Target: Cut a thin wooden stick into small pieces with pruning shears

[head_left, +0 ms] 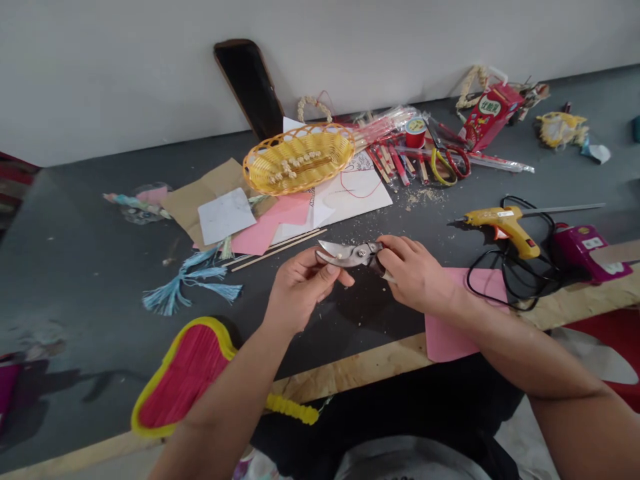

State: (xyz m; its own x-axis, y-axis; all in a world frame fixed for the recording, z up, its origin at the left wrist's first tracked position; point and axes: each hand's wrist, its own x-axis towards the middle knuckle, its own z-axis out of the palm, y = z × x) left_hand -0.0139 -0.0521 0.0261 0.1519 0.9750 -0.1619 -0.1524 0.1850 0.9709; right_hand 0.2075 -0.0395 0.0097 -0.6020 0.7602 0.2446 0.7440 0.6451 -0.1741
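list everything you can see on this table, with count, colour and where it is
dark flat phone-like slab: 1, black, leaning on wall
oval woven basket: 1, yellow, back centre, pale pieces inside
drink carton: 1, red, back right
round thread spool: 1, red, right of basket
metal scissors: 1, yellow and red handles, beside spool
glue gun: 1, yellow, right
box: 1, purple, right edge
flat paper sheet: 1, pink, under right forearm
papers below basket: several, brown, white, pink
thin wooden sticks: a few, pale, centre
stringy tassels: blue, left, number unclear
rounded ribbed piece: 1, red, yellow edge, front left
metal pruning shears: 1, silver, between hands
left hand: 1, at shears' blades
right hand: 1, on handles
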